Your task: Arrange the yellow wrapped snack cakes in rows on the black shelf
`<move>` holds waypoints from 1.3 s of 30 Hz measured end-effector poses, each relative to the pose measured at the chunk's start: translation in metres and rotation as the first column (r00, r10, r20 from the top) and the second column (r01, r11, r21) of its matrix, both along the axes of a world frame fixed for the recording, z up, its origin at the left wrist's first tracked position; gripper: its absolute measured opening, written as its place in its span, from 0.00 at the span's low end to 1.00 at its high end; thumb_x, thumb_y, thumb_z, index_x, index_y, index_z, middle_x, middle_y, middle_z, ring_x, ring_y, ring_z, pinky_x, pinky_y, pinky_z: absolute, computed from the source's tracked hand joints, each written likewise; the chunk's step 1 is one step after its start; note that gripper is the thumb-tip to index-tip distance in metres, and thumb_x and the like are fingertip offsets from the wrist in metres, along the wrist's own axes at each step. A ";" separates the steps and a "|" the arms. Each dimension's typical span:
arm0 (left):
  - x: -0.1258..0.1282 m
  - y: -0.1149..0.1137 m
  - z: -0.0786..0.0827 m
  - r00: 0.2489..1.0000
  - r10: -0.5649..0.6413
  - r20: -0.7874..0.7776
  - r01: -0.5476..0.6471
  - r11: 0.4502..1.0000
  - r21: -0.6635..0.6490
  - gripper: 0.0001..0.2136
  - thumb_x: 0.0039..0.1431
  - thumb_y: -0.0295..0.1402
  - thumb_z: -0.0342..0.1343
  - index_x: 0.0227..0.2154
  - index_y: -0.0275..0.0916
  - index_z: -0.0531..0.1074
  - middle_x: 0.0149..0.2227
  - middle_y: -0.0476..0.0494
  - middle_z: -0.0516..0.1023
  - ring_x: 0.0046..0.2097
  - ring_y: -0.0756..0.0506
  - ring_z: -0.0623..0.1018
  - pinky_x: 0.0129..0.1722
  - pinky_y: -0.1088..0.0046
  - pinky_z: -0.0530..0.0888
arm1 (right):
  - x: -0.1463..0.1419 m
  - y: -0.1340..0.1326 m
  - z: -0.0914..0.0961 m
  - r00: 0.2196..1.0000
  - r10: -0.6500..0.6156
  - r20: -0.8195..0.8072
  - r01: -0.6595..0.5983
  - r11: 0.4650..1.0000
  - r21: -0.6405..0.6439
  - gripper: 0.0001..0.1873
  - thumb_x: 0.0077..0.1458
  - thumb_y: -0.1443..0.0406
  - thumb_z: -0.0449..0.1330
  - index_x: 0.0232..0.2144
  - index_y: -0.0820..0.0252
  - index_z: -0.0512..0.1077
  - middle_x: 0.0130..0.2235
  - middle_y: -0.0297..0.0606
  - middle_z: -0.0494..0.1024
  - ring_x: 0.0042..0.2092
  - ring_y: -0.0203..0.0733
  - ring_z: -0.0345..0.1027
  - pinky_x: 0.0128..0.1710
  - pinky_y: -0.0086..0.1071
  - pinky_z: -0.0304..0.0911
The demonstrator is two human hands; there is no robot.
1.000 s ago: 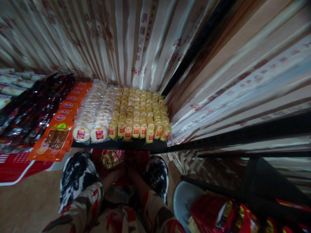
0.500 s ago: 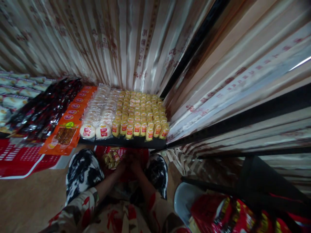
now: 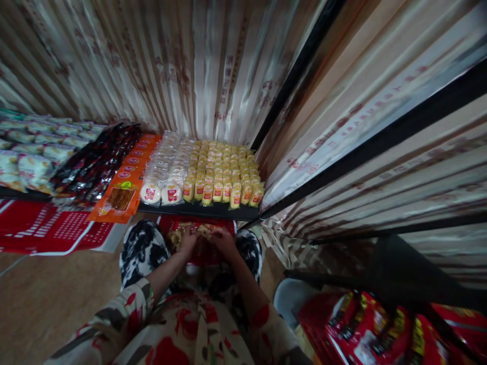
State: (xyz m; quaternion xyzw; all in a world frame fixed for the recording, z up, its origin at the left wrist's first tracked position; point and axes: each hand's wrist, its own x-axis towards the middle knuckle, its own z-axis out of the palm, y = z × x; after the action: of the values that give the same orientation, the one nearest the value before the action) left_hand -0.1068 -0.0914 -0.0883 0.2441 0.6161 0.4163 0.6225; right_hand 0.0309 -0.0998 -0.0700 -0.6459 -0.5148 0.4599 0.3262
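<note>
A red basket (image 3: 203, 258) sits low between my knees, with small yellow wrapped snack packets (image 3: 175, 239) in its left part. Over it, my left hand (image 3: 189, 242) and my right hand (image 3: 223, 242) come close together, fingers bent. Between the fingertips is a small yellow snack packet (image 3: 204, 230), pinched from both sides; its details are dim. Just beyond my hands, rows of yellow snack packets (image 3: 217, 175) stand on a black shelf (image 3: 190, 209). White round wrapped snacks (image 3: 172, 193) lie in rows to their left.
Further left on the shelf are an orange snack packet (image 3: 120, 197), dark shiny packets (image 3: 99, 162) and white packets (image 3: 36, 165). A red printed sheet (image 3: 57, 228) hangs below. Pleated curtains (image 3: 205, 66) and black frame bars (image 3: 342, 182) enclose the shelf. Red bags (image 3: 365, 324) lie lower right.
My hands have moved slightly apart, and a small yellow packet now shows between them. The view has shifted, so the shelf appears a little higher and the basket is more visible.
</note>
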 end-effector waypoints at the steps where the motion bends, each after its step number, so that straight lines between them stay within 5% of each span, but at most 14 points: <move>1: -0.001 0.001 0.005 0.999 0.037 0.020 -0.036 0.999 -0.012 0.18 0.50 0.28 0.56 0.45 0.39 0.65 0.25 0.53 0.70 0.23 0.54 0.71 0.27 0.79 0.70 | 0.001 -0.001 0.005 0.999 -0.008 -0.044 0.008 1.000 -0.011 0.06 0.39 0.65 0.58 0.24 0.59 0.72 0.31 0.34 0.76 0.35 0.40 0.68 0.37 0.32 0.63; 8: -0.008 -0.002 0.038 0.983 -0.029 0.180 0.031 0.999 -0.008 0.17 0.50 0.23 0.56 0.45 0.36 0.67 0.28 0.50 0.71 0.24 0.55 0.73 0.25 0.81 0.71 | 0.009 -0.004 0.035 0.949 0.047 -0.313 -0.061 0.998 -0.035 0.16 0.38 0.67 0.57 0.34 0.58 0.70 0.34 0.33 0.76 0.35 0.38 0.69 0.35 0.30 0.63; 18: -0.007 -0.011 0.071 0.984 -0.126 0.127 0.107 0.983 0.146 0.22 0.45 0.23 0.56 0.46 0.38 0.66 0.32 0.48 0.73 0.26 0.54 0.74 0.22 0.83 0.68 | 0.015 -0.002 0.048 0.882 -0.087 -0.463 0.089 0.996 -0.019 0.19 0.37 0.62 0.62 0.36 0.57 0.71 0.36 0.35 0.77 0.39 0.41 0.70 0.40 0.34 0.64; 26: -0.005 -0.014 0.074 0.989 -0.141 -0.044 0.148 0.947 0.286 0.17 0.38 0.25 0.59 0.37 0.36 0.72 0.44 0.43 0.72 0.32 0.53 0.73 0.31 0.80 0.70 | 0.019 -0.003 0.046 0.816 -0.231 -0.530 0.205 0.973 -0.109 0.22 0.34 0.55 0.66 0.33 0.60 0.73 0.31 0.36 0.77 0.34 0.40 0.71 0.37 0.35 0.66; 32: 0.000 -0.014 0.071 0.975 -0.212 -0.063 0.221 0.940 0.260 0.18 0.43 0.27 0.58 0.40 0.32 0.69 0.24 0.50 0.73 0.25 0.53 0.71 0.26 0.80 0.66 | 0.019 -0.003 0.063 0.808 -0.250 -0.533 0.220 0.968 -0.120 0.20 0.38 0.51 0.64 0.28 0.61 0.73 0.31 0.36 0.75 0.35 0.38 0.70 0.36 0.31 0.66; 39: 0.007 -0.015 0.073 0.963 -0.269 -0.016 0.264 0.932 0.247 0.23 0.46 0.43 0.58 0.40 0.31 0.67 0.20 0.49 0.74 0.20 0.53 0.69 0.22 0.79 0.64 | 0.021 -0.005 0.071 0.785 -0.192 -0.589 0.188 0.980 -0.069 0.22 0.44 0.52 0.61 0.39 0.58 0.71 0.41 0.38 0.75 0.42 0.39 0.69 0.41 0.32 0.65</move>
State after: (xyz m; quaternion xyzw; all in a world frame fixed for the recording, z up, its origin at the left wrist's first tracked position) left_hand -0.1003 -0.1063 -0.0155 0.3972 0.5150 0.4036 0.6435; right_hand 0.0517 -0.1050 0.0011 -0.5195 -0.3181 0.6047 0.5131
